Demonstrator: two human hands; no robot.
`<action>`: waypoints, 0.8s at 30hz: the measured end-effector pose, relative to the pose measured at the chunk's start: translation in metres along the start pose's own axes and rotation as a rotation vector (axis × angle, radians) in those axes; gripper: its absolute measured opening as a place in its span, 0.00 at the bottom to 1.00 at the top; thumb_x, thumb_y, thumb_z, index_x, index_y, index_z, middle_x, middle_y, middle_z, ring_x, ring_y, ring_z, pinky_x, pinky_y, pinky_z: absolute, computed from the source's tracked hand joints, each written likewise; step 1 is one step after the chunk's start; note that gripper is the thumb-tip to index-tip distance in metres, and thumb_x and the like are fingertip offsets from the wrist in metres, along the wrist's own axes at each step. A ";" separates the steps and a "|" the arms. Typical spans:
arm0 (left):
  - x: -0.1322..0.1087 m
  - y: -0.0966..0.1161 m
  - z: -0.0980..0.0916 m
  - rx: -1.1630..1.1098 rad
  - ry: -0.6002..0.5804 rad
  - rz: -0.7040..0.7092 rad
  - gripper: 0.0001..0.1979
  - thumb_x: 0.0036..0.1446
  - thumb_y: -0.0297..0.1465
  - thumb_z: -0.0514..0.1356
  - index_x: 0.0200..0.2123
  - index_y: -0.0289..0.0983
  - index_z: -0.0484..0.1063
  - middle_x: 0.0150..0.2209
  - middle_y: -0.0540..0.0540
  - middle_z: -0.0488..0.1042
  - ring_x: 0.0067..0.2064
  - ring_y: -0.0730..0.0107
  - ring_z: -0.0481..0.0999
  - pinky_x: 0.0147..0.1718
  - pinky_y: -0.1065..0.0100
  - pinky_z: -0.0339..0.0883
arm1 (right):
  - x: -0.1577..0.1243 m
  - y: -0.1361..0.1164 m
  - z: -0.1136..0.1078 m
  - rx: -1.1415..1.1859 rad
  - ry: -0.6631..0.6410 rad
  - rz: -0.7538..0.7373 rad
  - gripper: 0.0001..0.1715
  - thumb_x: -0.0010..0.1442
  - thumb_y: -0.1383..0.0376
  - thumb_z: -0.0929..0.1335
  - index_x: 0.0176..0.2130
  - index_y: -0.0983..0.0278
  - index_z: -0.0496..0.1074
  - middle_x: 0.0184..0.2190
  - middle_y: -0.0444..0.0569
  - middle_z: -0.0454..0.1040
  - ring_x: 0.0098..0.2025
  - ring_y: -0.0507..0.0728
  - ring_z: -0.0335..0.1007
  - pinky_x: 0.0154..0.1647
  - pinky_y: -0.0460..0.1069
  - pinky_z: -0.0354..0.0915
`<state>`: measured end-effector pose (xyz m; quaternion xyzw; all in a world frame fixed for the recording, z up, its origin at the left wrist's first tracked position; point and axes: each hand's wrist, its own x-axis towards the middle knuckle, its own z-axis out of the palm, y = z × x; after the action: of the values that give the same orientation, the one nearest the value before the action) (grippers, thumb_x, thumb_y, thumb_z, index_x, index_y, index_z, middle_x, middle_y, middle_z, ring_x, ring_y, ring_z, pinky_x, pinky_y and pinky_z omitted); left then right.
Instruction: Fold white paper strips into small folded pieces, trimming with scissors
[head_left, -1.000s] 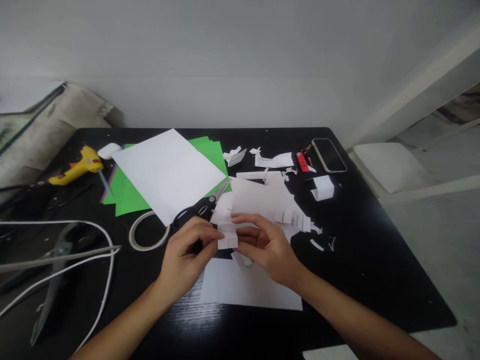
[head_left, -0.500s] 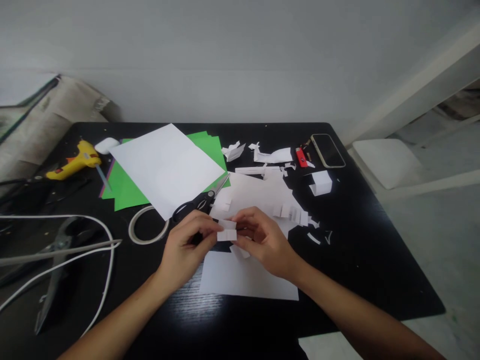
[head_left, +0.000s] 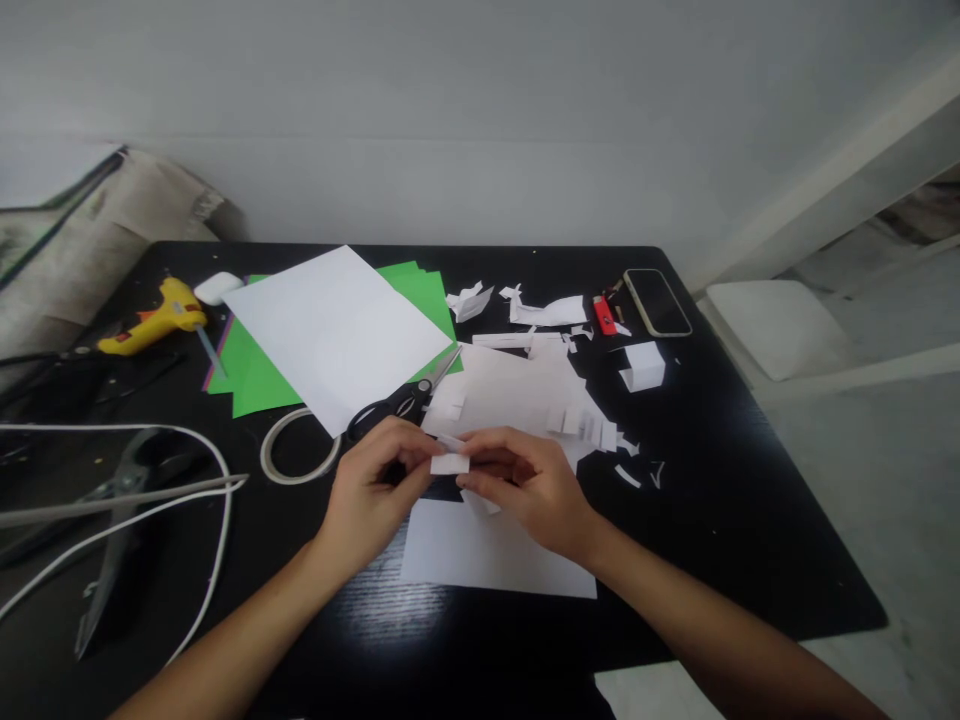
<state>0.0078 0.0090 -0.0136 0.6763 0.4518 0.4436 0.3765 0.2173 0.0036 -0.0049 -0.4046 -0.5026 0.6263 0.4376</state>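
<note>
Both of my hands meet over the middle of the black table (head_left: pixel 720 500), pinching one small folded white paper piece (head_left: pixel 450 462) between them. My left hand (head_left: pixel 371 495) grips its left end with thumb and fingertips. My right hand (head_left: pixel 529 490) holds the right end, fingers curled over it. Under the hands lies a white sheet (head_left: pixel 487 555), with a larger cut white sheet (head_left: pixel 517 395) just beyond. Black-handled scissors (head_left: pixel 397 405) rest right behind my left hand.
A big white sheet (head_left: pixel 337 330) lies on green paper (head_left: pixel 255 380) at the back left, near a yellow glue gun (head_left: pixel 154 315). A tape ring (head_left: pixel 296 450), pliers (head_left: pixel 112 510) and a white cable (head_left: pixel 150 500) sit on the left. Paper scraps, a red lighter (head_left: pixel 604 315) and a phone (head_left: pixel 658 302) lie at the back right.
The small paper piece has been turned and folded flatter between my fingers; my right fingers have closed further over it. Both hands stay in the same spot.
</note>
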 end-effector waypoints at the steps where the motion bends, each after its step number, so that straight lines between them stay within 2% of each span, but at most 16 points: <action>1: 0.000 0.000 0.000 -0.002 -0.001 0.002 0.05 0.62 0.25 0.66 0.39 0.41 0.80 0.35 0.48 0.74 0.34 0.69 0.73 0.32 0.67 0.68 | 0.000 0.001 0.000 -0.038 0.001 -0.035 0.11 0.58 0.63 0.79 0.43 0.56 0.83 0.47 0.48 0.83 0.47 0.60 0.82 0.52 0.57 0.80; 6: 0.000 0.001 0.000 0.003 -0.014 -0.010 0.03 0.63 0.26 0.66 0.38 0.40 0.79 0.33 0.49 0.74 0.33 0.70 0.73 0.31 0.67 0.67 | -0.002 0.005 -0.002 -0.166 0.006 -0.154 0.09 0.62 0.64 0.76 0.44 0.52 0.84 0.50 0.49 0.81 0.48 0.59 0.82 0.50 0.56 0.81; 11: 0.000 0.001 0.001 -0.002 -0.042 -0.023 0.05 0.62 0.27 0.67 0.41 0.41 0.80 0.34 0.49 0.73 0.32 0.71 0.72 0.31 0.69 0.69 | 0.000 -0.001 -0.002 -0.094 0.039 -0.093 0.07 0.59 0.65 0.78 0.40 0.54 0.85 0.48 0.49 0.82 0.49 0.59 0.82 0.51 0.56 0.80; 14: 0.000 0.000 0.001 -0.009 -0.044 -0.030 0.07 0.61 0.27 0.68 0.42 0.42 0.82 0.42 0.46 0.75 0.37 0.70 0.76 0.34 0.68 0.73 | 0.001 -0.004 -0.001 -0.049 0.044 -0.062 0.06 0.57 0.66 0.79 0.38 0.55 0.85 0.47 0.49 0.82 0.49 0.59 0.82 0.52 0.55 0.80; 16: 0.001 0.000 0.001 -0.033 -0.053 -0.035 0.07 0.62 0.27 0.68 0.42 0.42 0.83 0.46 0.43 0.76 0.43 0.66 0.79 0.37 0.68 0.75 | 0.002 -0.004 -0.001 -0.026 0.044 -0.065 0.07 0.57 0.67 0.79 0.38 0.56 0.85 0.47 0.49 0.83 0.49 0.59 0.82 0.52 0.54 0.80; 19: 0.001 0.001 0.002 -0.091 -0.080 -0.040 0.07 0.63 0.28 0.67 0.42 0.43 0.84 0.49 0.41 0.79 0.51 0.60 0.80 0.39 0.68 0.78 | 0.002 -0.004 -0.002 -0.022 0.057 -0.089 0.07 0.56 0.68 0.79 0.38 0.57 0.85 0.47 0.49 0.83 0.49 0.59 0.83 0.51 0.52 0.80; 24: -0.001 0.003 0.004 -0.146 -0.084 -0.059 0.09 0.63 0.28 0.68 0.45 0.44 0.84 0.51 0.42 0.80 0.51 0.61 0.82 0.39 0.69 0.80 | 0.003 -0.004 -0.002 -0.032 0.070 -0.093 0.06 0.57 0.68 0.79 0.36 0.57 0.85 0.46 0.49 0.84 0.48 0.58 0.83 0.50 0.51 0.81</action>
<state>0.0118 0.0068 -0.0125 0.6516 0.4218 0.4350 0.4563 0.2190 0.0077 -0.0019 -0.4094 -0.5153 0.5827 0.4768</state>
